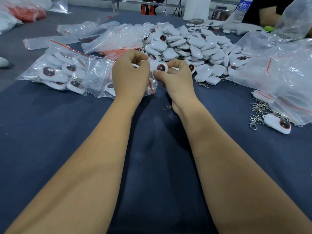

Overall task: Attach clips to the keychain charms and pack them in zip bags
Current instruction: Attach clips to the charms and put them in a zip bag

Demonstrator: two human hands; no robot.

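My right hand (175, 78) pinches a white charm with a dark red-rimmed eye (161, 68) between thumb and fingers. My left hand (130, 73) is closed right beside it, its fingertips on a clear zip bag with a red strip (151, 86); what else it grips is hidden. A big heap of white charms (189, 46) lies just behind both hands. One loose metal clip (168, 108) rests on the cloth under my right wrist.
Filled zip bags (60, 73) lie at the left, empty bags (108, 41) behind them. Large plastic bags (278, 76) fill the right side, with a clip pile (258, 114) and a single charm (278, 123). A water bottle (242, 9) and another person's arm (268, 14) are far right.
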